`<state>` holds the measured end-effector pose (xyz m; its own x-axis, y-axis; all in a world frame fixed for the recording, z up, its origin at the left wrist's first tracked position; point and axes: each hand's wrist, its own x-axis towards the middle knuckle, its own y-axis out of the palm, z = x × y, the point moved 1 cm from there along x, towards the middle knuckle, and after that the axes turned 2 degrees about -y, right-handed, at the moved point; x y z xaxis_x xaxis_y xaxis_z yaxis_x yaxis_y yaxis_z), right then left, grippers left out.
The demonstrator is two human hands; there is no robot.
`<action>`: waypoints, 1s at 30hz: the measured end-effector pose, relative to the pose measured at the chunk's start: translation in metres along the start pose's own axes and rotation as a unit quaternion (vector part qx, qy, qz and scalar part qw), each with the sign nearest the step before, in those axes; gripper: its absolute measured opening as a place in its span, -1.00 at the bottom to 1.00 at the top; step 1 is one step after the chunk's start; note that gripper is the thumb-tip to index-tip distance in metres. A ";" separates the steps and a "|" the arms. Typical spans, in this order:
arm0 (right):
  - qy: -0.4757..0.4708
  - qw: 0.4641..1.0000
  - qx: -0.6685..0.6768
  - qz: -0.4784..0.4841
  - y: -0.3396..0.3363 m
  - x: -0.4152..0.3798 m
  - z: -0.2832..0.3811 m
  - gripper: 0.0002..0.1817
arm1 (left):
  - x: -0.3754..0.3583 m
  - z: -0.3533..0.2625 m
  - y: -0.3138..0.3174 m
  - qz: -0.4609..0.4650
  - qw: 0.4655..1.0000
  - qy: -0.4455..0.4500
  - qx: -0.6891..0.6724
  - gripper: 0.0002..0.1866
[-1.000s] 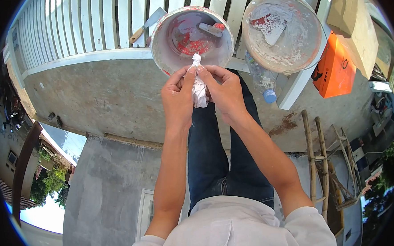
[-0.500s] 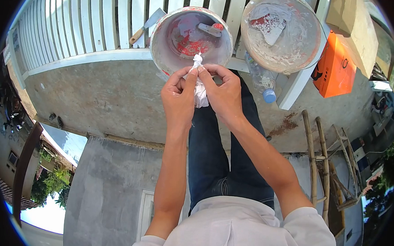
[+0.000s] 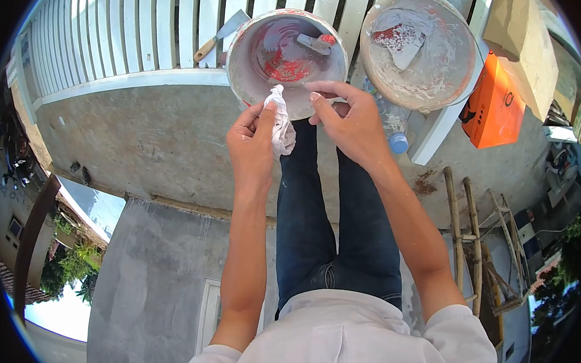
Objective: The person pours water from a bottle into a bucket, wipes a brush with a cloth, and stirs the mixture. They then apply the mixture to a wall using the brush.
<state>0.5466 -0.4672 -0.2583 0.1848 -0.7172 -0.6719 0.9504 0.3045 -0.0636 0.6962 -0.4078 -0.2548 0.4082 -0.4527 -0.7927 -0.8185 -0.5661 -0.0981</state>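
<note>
My left hand pinches a crumpled white rag between thumb and fingers. The rag hangs down over the near side of the bucket and my trousers, its twisted top end poking above the thumb. To the right of it, my right hand is apart from the rag, thumb and forefinger spread and the other fingers curled. Just beyond both hands stands a white bucket with red and whitish paint residue inside. A scraper with a red end leans inside it against the far right wall.
A putty knife with a wooden handle lies on the white slatted bench, left of the bucket. Right of it sit a second smeared bucket, a plastic bottle, an orange box and cardboard. A bamboo ladder is at right.
My right hand has let go of the white rag and moved right. My left hand has shifted slightly left, still holding the rag, which now hangs looser.
</note>
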 end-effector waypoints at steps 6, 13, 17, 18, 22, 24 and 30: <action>-0.207 0.937 -0.251 -0.124 -0.018 0.046 0.003 -0.63 | 0.003 0.002 -0.003 0.005 1.000 0.021 0.013 -0.73; -0.343 0.842 -0.363 -0.202 -0.007 0.072 -0.016 -0.73 | -0.001 -0.003 0.001 0.012 1.000 0.005 0.017 -0.70; -0.403 0.796 -0.387 -0.235 -0.011 0.070 -0.022 -0.79 | 0.000 -0.002 0.001 0.002 1.000 0.021 0.016 -0.71; -0.408 0.795 -0.386 -0.228 -0.012 0.069 -0.022 -0.80 | 0.000 -0.001 0.001 0.001 1.000 0.020 0.018 -0.71; -0.413 0.782 -0.419 -0.207 -0.008 0.068 -0.019 -0.81 | 0.001 0.002 0.002 0.005 1.000 0.012 0.024 -0.72; -0.410 0.779 -0.435 -0.191 -0.004 0.068 -0.021 -0.79 | -0.001 0.001 0.005 0.008 1.000 0.012 0.016 -0.72; -0.445 0.740 -0.457 -0.212 0.002 0.071 -0.016 -0.75 | -0.001 0.001 0.005 0.008 1.000 0.015 0.012 -0.72</action>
<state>0.5581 -0.5074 -0.3174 0.3967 -0.8750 0.2775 0.4786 -0.0608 -0.8759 0.6914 -0.4100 -0.2550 0.4055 -0.4822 -0.7765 -0.8344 -0.5422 -0.0991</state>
